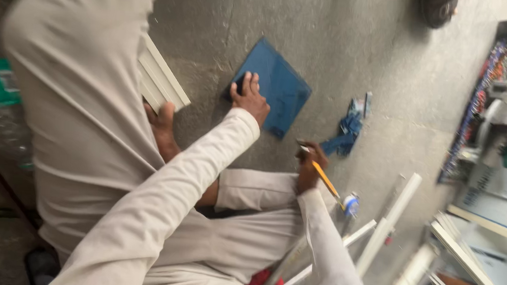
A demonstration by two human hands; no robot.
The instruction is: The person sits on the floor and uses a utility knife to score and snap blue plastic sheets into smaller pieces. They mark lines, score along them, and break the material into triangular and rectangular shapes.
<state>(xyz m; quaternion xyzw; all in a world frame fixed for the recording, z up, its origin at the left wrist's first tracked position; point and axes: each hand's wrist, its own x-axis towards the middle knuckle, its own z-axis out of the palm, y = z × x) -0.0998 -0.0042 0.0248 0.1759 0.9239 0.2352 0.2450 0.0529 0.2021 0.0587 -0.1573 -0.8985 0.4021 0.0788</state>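
**Marking a blue glass pane on the floor**

The left hand lies flat, fingers spread, pressing on the near corner of a blue glass pane that rests on the grey concrete floor. The right hand is closed around a yellow pencil, held just off the pane's lower edge, tip pointing away from the glass.

To mark well, I judge the pane should stay pinned by that flat palm so it cannot slide on the rough floor, and the pencil should come onto the glass lightly, with fingers kept off the sharp edges.

A second person in light clothing crouches close at the left, one hand under a white profile strip; that body crowds the pane's left side. Blue glass offcuts lie just to the right of the pane, a hazard to a sweeping wrist. White frame lengths lie near the right hand, with a small tape roll beside them.
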